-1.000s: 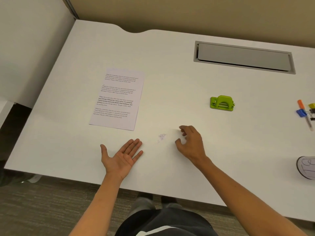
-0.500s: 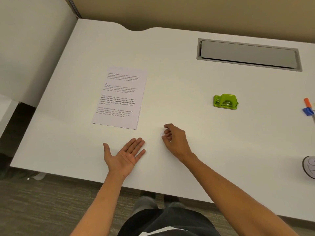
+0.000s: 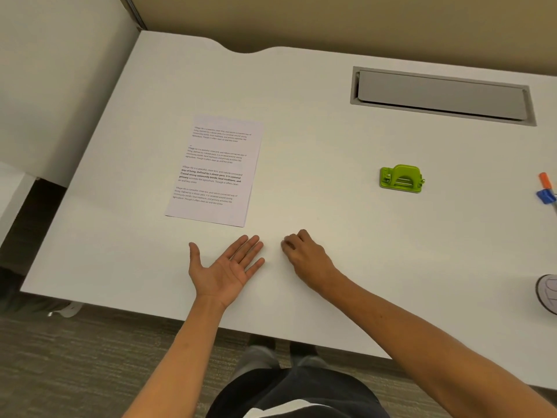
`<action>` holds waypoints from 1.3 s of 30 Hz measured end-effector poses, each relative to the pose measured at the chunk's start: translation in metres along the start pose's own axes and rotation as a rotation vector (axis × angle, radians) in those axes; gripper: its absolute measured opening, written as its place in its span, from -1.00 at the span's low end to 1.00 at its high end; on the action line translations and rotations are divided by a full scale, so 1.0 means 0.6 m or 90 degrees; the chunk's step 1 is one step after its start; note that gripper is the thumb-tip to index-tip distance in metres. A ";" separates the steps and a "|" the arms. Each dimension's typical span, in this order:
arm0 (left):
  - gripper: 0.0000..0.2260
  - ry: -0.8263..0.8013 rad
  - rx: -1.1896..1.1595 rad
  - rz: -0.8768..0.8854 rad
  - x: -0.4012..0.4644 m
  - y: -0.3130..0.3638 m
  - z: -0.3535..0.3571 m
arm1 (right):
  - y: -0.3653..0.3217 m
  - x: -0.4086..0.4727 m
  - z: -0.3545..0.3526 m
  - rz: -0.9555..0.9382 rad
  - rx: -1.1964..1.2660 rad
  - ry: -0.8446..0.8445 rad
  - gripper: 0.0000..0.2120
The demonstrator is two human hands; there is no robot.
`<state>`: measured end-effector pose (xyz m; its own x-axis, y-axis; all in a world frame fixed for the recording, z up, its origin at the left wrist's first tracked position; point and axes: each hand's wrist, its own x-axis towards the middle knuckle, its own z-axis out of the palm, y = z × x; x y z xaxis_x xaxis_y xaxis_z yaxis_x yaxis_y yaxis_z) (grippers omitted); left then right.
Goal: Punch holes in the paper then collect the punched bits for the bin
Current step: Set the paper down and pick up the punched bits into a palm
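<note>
A printed sheet of paper [image 3: 215,170] lies flat on the white desk [image 3: 316,140], left of centre. The green hole punch [image 3: 401,178] stands alone to the right. My left hand [image 3: 227,267] rests palm up near the desk's front edge, fingers spread, nothing in it. My right hand [image 3: 304,256] lies palm down just right of it, fingers curled against the desktop a small gap from the left fingertips. The punched bits are hidden under the right hand's fingers; whether it grips them cannot be told.
A grey cable hatch [image 3: 441,96] is set into the desk at the back right. Markers and clips [image 3: 546,191] lie at the right edge, and a round white object [image 3: 549,292] sits lower right. A partition wall [image 3: 54,79] stands to the left.
My right hand has slid left across the desk toward my left palm, covering the small pile of bits seen earlier. The left hand has stayed put, palm up.
</note>
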<state>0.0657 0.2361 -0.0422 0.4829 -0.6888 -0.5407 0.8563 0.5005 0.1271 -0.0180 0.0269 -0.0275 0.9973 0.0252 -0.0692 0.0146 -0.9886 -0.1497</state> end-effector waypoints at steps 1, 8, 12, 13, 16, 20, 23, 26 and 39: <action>0.03 -0.008 -0.004 -0.004 0.001 -0.001 0.000 | 0.003 0.001 0.001 0.013 0.000 -0.050 -0.74; 0.08 -0.068 -0.050 -0.021 0.005 -0.016 -0.006 | 0.003 0.016 0.010 0.045 0.051 -0.096 -0.72; 0.09 -0.083 -0.047 -0.033 0.011 -0.020 -0.002 | 0.002 0.019 -0.005 0.363 0.375 0.068 -0.73; 0.09 -0.082 -0.041 -0.038 0.013 -0.021 0.000 | 0.000 0.019 -0.015 0.471 0.516 0.110 -0.77; 0.09 -0.085 -0.028 -0.047 0.019 -0.025 0.010 | -0.019 0.020 -0.053 0.615 0.925 0.079 -0.86; 0.10 -0.107 -0.025 -0.068 0.030 -0.032 0.036 | -0.077 0.023 -0.095 0.457 0.804 -0.025 -0.83; 0.11 -0.169 -0.019 -0.096 0.035 -0.038 0.054 | -0.118 0.020 -0.121 0.351 0.601 -0.024 -0.77; 0.12 -0.215 -0.033 -0.109 0.037 -0.044 0.070 | -0.134 0.018 -0.140 0.317 0.539 -0.056 -0.73; 0.09 -0.262 -0.030 -0.114 0.035 -0.056 0.083 | -0.127 0.008 -0.151 0.206 0.391 -0.004 -0.86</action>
<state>0.0562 0.1785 -0.0166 0.3690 -0.9131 -0.1732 0.9282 0.3717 0.0180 -0.0075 0.0891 0.0731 0.9441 -0.2546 -0.2096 -0.3290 -0.6833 -0.6519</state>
